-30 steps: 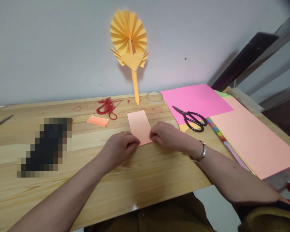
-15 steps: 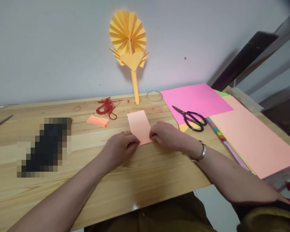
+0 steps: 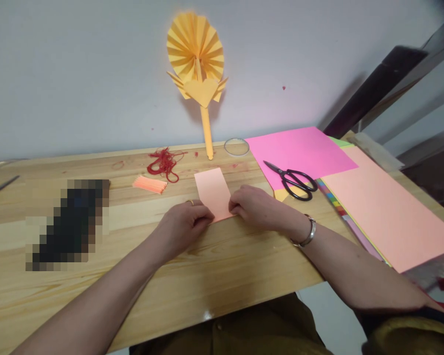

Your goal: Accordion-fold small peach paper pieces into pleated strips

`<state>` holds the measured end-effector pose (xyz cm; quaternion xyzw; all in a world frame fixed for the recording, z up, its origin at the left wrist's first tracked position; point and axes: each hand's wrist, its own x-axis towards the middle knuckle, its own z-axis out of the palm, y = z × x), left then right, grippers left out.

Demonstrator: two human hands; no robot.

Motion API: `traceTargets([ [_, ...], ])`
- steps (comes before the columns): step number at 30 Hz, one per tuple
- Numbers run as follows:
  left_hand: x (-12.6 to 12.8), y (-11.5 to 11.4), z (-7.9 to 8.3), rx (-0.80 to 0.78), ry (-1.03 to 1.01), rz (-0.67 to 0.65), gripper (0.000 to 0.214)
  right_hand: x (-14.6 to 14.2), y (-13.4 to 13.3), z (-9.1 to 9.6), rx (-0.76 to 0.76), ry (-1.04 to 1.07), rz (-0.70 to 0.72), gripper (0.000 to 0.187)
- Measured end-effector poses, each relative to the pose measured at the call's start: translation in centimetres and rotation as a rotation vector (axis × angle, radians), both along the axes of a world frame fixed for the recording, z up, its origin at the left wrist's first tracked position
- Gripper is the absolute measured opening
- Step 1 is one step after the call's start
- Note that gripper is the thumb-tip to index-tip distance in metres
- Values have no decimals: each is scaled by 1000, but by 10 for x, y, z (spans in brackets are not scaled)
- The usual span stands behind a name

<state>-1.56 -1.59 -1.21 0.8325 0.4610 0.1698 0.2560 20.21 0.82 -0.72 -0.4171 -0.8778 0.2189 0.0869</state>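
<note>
A small peach sheet of paper lies on the wooden table in front of me, its near edge between my two hands. My left hand, with a ring on one finger, pinches the near left corner. At the near right corner my right hand has its fingers closed on the paper, a silver bracelet round the wrist. The fingertips partly cover the near edge. A pleated peach paper strip rests to the left of the sheet.
A yellow pleated paper fan leans against the wall. Red thread and a clear ring lie near the wall. Black-handled scissors rest on pink paper; a peach paper stack is at right. A blurred dark object lies left.
</note>
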Motion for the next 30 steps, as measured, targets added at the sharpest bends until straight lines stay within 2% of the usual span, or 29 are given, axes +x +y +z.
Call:
traceTargets([
  [13,0,-2,1,11,34,-18,19,0,-1,4,-12,-16,-3,18],
  [21,2,-2,2,30,153,-8,26,-1,0,4,6,-12,3,18],
  [30,0,-5,7,187,374,-182,41,-2,-1,8,1,-16,-4,17],
])
